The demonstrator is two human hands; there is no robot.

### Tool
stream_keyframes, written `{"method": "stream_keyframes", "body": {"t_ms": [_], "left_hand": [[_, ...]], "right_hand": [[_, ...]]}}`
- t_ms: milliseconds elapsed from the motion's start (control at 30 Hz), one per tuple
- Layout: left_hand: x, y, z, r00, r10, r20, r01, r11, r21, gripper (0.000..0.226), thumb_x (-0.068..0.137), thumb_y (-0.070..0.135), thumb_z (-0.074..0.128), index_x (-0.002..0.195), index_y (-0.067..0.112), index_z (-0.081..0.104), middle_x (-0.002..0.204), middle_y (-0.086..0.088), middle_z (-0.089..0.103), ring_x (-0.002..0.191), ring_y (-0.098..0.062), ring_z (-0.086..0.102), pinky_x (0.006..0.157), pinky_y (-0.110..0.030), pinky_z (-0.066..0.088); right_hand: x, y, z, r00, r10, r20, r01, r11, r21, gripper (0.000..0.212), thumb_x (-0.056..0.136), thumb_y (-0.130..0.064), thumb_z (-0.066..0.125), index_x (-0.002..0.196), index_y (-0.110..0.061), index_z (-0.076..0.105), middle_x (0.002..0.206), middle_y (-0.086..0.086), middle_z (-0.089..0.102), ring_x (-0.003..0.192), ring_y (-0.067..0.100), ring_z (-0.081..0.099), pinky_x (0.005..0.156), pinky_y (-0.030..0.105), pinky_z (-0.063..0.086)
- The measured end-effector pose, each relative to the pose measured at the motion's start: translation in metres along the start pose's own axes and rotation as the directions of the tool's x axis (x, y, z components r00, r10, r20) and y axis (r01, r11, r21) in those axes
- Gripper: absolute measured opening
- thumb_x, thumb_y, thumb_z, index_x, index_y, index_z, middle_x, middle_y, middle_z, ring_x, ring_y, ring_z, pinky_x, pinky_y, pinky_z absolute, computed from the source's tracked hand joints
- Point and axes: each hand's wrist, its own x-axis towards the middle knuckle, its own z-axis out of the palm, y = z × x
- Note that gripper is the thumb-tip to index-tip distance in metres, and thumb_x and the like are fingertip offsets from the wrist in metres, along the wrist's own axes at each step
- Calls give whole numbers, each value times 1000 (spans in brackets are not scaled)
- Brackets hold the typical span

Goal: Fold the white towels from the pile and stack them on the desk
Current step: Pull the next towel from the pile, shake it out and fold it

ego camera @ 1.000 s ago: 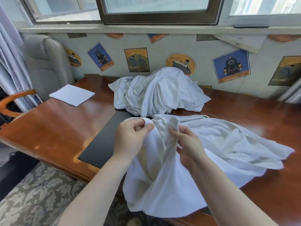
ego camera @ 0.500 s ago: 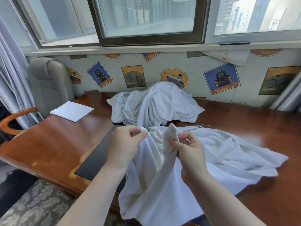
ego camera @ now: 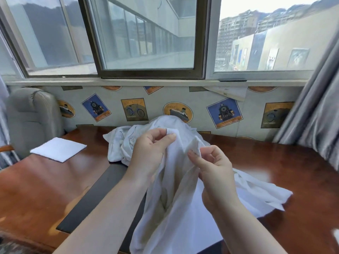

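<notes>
Polished reddish-brown wood forms the desk [ego camera: 275, 162] that fills the lower view, with a dark rectangular mat [ego camera: 95, 195] lying on it toward the near edge. Nearest the camera, a white towel [ego camera: 183, 217] hangs from both hands, its lower part draping over the near edge at 6 o'clock and its far side trailing across the desk toward 3 o'clock. The left hand [ego camera: 148, 154] pinches a top edge of this towel between thumb and curled fingers; the right hand [ego camera: 214, 167], just beside it at 3 o'clock, pinches another part of the same edge, fingers curled. The two hands are close but apart, with a raised fold of cloth between them. Behind the hands, toward 12 o'clock, the pile [ego camera: 121, 143] of crumpled white towels sits against the wall. At 10 o'clock a folded towel [ego camera: 58, 149] lies flat on the desk, well apart from the pile. Further off stand a grey chair [ego camera: 33, 116], patterned wallpaper [ego camera: 134, 109] with picture motifs, a window [ego camera: 146, 43] and a grey curtain [ego camera: 315, 116].
</notes>
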Motion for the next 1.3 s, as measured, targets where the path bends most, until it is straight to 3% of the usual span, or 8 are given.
{"method": "stream_keyframes", "body": {"t_ms": [67,233,533,700,800,933,1133,1300], "left_hand": [[-3,5,7,999,19,45,-21,999,42,4,84,20,74,82,24,72,74,13,70,76,-2,64,72,-26,52],[-7,20,23,987,89,134,-88,996,-9,11,82,15,76,83,25,72,66,9,71,66,-3,67,65,-22,58],[-3,39,14,896,224,385,-250,968,19,36,87,-8,63,84,27,72,80,8,76,79,-8,72,68,-15,54],[0,28,13,885,372,282,-426,890,162,30,76,8,80,92,25,61,75,2,71,69,-7,67,63,-14,50],[7,25,5,833,452,319,-541,785,301,28,74,15,82,96,27,70,81,9,60,75,-6,59,64,-11,43],[21,18,-12,849,399,347,-481,856,191,20,72,16,85,85,22,71,87,13,66,80,-3,61,66,-12,46],[26,-4,-17,879,348,326,-385,921,55,20,76,26,76,88,33,63,94,11,66,97,-9,63,79,-35,57],[32,-11,-12,825,404,395,-477,873,102,22,81,24,71,98,36,62,101,15,64,103,-9,62,77,-18,51]], "right_hand": [[1,-7,0,1000,-15,-3,15,1000,-14,21,84,-4,73,72,-11,57,70,6,60,64,17,53,61,31,42],[14,-29,-2,993,-114,3,114,989,-91,13,86,-5,72,79,-9,62,77,12,66,71,22,59,65,35,47],[19,-50,-11,998,-65,16,66,994,-92,11,89,-1,66,84,-10,61,84,16,71,78,31,65,83,56,53],[15,-41,-11,994,-23,110,37,991,-132,7,89,-1,65,93,-3,61,80,12,72,69,23,65,65,34,51],[15,-34,-6,990,-39,138,63,983,-170,7,89,-1,65,94,-2,61,80,12,73,69,24,66,68,35,49],[15,-32,2,971,-52,231,95,979,-180,12,85,-8,73,90,-6,63,86,15,75,75,26,70,68,33,54],[11,-16,19,989,-120,84,134,971,-200,6,92,-5,63,92,-10,61,82,20,72,70,24,57,65,36,39],[20,-16,10,991,-88,101,104,982,-159,10,89,-4,67,95,-7,60,81,9,76,67,14,69,58,20,49]]}}
